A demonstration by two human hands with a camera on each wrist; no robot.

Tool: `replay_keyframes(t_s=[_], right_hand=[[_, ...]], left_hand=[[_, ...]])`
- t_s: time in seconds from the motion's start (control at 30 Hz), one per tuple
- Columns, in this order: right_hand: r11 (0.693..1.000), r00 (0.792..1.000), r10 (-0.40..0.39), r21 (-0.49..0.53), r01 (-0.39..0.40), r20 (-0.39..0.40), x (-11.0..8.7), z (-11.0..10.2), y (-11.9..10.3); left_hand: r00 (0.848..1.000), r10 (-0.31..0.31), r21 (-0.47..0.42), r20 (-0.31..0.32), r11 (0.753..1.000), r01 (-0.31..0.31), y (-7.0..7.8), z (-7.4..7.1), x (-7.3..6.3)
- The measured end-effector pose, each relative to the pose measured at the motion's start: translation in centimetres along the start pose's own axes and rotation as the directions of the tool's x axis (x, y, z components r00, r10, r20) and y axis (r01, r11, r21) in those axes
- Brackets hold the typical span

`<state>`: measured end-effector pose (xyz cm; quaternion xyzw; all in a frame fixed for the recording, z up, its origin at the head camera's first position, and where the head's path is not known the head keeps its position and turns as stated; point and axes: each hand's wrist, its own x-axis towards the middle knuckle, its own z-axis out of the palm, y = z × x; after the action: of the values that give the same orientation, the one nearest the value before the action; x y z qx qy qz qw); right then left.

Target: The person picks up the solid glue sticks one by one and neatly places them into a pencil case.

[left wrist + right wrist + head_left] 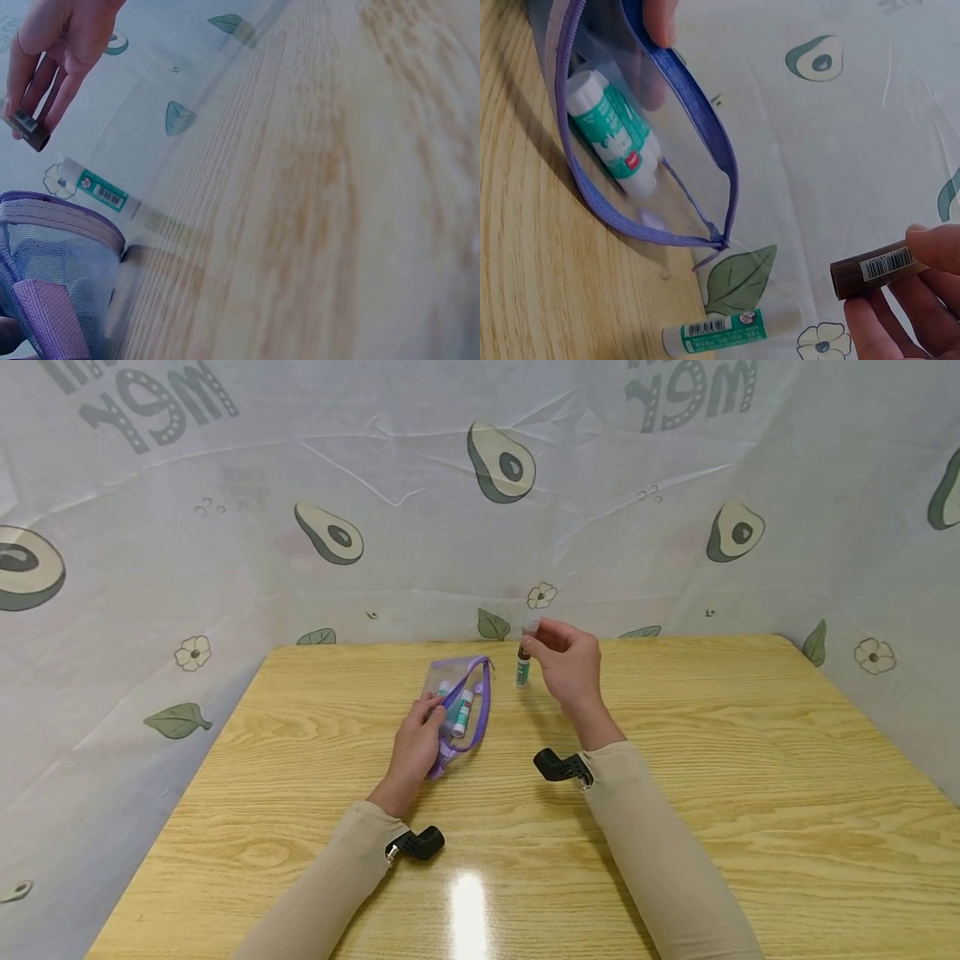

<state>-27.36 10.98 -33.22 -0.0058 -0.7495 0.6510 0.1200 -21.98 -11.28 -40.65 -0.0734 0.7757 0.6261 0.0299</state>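
My left hand [420, 739] pinches the side wall of a purple-edged mesh zip pouch [486, 710], whose mouth gapes open. Inside lie white-and-green glue sticks [607, 135], two of them visible through the opening. Another glue stick [105, 191] stands upright on the table just beyond the pouch, to its right in the head view. Above that one, my right hand [573, 664] holds a short brown tube [874, 268] with a barcode label between thumb and fingers. The tube's upper end is hidden by the fingers. Left fingertips [658, 22] show at the pouch rim.
The wooden table [712, 777] extends on both sides of the pouch. Behind it hangs a pale cloth [420, 527] printed with avocados, close to the table's far edge. A black wrist camera [558, 766] juts from the right sleeve, another [420, 843] from the left.
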Motion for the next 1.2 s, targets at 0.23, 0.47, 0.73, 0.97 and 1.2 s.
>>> replay_keyframes(t_s=[0.23, 0.47, 0.73, 0.97, 1.2], right_hand=[[0.999, 0.999, -0.035, -0.004, 0.035, 0.032, -0.8, 0.8, -0.1], [0.997, 0.996, -0.069, -0.022, 0.070, 0.057, -1.4, 1.4, -0.1], [0.994, 0.994, -0.089, -0.049, 0.093, 0.070, -2.3, 2.0, 0.1], [0.990, 0.987, -0.134, -0.026, 0.136, 0.084, -2.5, 2.6, 0.1], [0.990, 0.987, -0.133, -0.031, 0.136, 0.085, -2.8, 2.8, 0.2]], left_hand=[[1.000, 0.010, 0.000, -0.001, 1.000, -0.010, 0.1, 0.1, -0.2], [1.000, 0.021, 0.003, 0.009, 1.000, -0.021, 0.1, 0.2, -0.2], [1.000, 0.002, -0.003, 0.017, 1.000, -0.002, -0.6, 0.2, -0.3], [1.000, 0.024, 0.006, 0.010, 1.000, -0.024, -0.7, 0.1, -0.4], [0.999, 0.029, 0.001, 0.014, 1.000, -0.029, -0.9, 0.1, -0.5]])
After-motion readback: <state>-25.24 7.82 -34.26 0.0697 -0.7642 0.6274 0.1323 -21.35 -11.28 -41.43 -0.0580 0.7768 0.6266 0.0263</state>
